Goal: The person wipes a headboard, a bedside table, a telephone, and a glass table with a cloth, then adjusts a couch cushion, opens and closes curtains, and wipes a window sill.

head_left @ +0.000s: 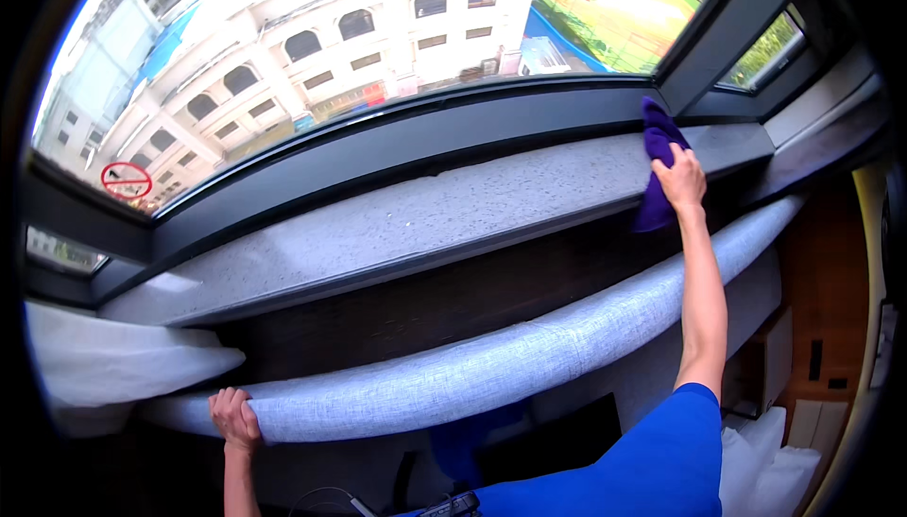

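Note:
My right hand (pixel 682 175) grips a purple cloth (pixel 657 155) at the right part of the speckled grey stone windowsill (pixel 425 205). The cloth's upper end reaches the dark window frame (pixel 496 120), and its lower end hangs over the sill's front edge. At the lower left, my left hand (pixel 235 418) rests with bent fingers over the top of a long padded back covered in light grey-blue fabric (pixel 453 375). That padded back runs across the view, apart from the sill.
A dark gap (pixel 397 318) lies between sill and padded back. A white curtain (pixel 120 361) hangs at the left. White pillows (pixel 769 460) lie at the lower right, near a wooden panel (pixel 825 290). Large window glass (pixel 368 35) rises beyond the sill.

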`<state>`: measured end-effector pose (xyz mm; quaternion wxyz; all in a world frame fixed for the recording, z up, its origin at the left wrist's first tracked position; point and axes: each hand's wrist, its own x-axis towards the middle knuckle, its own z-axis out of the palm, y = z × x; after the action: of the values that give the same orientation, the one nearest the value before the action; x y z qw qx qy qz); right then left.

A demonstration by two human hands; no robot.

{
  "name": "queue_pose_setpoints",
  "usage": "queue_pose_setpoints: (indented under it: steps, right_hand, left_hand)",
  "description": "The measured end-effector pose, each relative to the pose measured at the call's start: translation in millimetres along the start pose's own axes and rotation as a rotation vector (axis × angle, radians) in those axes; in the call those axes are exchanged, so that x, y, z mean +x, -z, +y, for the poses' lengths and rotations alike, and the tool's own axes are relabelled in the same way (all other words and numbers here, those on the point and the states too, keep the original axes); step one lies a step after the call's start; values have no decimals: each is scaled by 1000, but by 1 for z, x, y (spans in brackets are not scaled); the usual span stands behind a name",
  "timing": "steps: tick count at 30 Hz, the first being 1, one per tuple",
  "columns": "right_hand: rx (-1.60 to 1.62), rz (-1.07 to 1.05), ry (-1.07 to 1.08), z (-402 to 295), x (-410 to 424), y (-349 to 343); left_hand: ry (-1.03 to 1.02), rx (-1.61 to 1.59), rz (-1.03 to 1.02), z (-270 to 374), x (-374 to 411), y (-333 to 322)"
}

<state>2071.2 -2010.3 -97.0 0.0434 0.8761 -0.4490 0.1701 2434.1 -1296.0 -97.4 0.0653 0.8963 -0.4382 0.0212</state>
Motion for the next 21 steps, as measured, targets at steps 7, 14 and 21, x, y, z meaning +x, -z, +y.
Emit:
queue_pose_setpoints:
  steps: [7,14,21]
  right_hand:
    - [853,-514,-370,-24,-111,38]
    - [527,-1060,1097,-479,-151,17]
    - [522,-354,1663,-887,-283,-82]
  left_hand:
    - [64,-80,129,4,17,13]
    - [22,-170,466,-17,-18,-16]
    - [-43,-282,551,-22,-6,-21]
